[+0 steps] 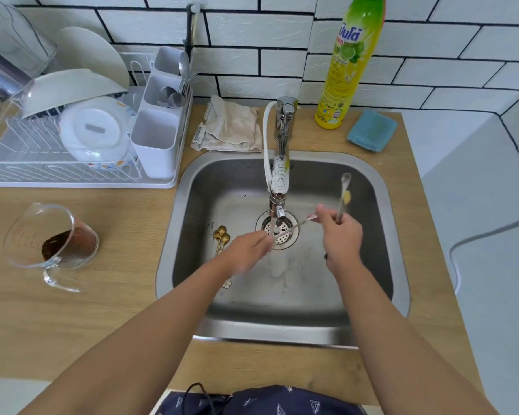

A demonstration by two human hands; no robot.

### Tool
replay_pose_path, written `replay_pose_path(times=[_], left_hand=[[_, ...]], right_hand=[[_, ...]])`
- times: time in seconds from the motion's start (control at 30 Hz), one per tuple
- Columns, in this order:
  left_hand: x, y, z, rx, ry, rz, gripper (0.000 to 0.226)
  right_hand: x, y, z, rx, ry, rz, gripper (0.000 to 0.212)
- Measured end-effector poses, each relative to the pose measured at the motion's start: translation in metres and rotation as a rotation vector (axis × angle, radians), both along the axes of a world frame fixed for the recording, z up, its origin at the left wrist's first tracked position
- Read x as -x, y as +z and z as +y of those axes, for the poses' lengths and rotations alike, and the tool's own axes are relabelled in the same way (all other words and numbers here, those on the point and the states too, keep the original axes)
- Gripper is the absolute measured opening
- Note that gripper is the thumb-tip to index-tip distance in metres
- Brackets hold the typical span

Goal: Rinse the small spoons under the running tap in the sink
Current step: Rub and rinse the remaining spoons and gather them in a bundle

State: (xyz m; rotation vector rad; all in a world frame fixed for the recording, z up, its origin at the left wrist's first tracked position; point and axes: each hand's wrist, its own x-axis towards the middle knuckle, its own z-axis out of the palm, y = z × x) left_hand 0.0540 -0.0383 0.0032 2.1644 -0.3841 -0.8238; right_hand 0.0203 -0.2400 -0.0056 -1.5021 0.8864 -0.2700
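Progress: midway, judged | left hand [247, 245] and right hand [340, 235] pinch opposite ends of a silver spoon [294, 227] under the tap [277, 209], stream blurred | right hand also grips upright spoons [343, 191] | gold spoons [221, 235] wait, left sink [381, 187] floor, seemingly unrinsed

Counter [108, 310]: the wooden worktop in front of me, with the steel sink [387, 187] set into its middle.
Far left: a white dish rack [72, 175] stands on it.
Near left: my glass measuring jug [50, 235], tilted, holds a brown powder.
Far, behind the sink: a crumpled beige cloth [231, 127] lies just left of the tap [285, 121].
Far right: a yellow bottle of dish soap [346, 73] stands upright, with a folded blue cloth [372, 130] just to its right.
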Motion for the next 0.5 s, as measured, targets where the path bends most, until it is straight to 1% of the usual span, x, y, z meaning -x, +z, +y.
replay_pose_path(times=[0.03,0.1,0.2,0.23,0.27,0.3,0.4,0.5], left_hand=[[0.001,-0.003,0.007,0.001,0.030,0.035,0.037],[0.002,-0.003,0.009,-0.007,0.075,0.133,0.038],[-0.007,0.006,-0.003,0.038,0.176,0.456,0.040],[-0.010,0.009,-0.005,0.035,0.179,0.494,0.040],[-0.013,0.012,-0.006,0.028,0.162,0.488,0.040],[-0.014,0.013,-0.009,0.024,0.135,0.449,0.041],[-0.008,0.018,-0.022,0.026,0.020,0.168,0.045],[-0.003,0.019,-0.034,0.067,-0.035,-0.009,0.043]], right_hand=[[-0.001,0.002,-0.007,-0.012,0.006,0.001,0.022],[0.000,0.004,-0.012,-0.062,0.095,-0.016,0.022],[0.004,0.007,-0.014,-0.246,0.214,-0.114,0.008],[0.006,0.008,-0.016,-0.294,0.229,-0.137,0.006],[0.007,0.010,-0.016,-0.319,0.230,-0.147,0.006],[0.008,0.010,-0.015,-0.323,0.209,-0.141,0.011],[0.010,0.008,0.004,-0.288,0.154,-0.067,0.020],[0.007,0.006,0.024,-0.304,0.113,-0.033,0.021]])
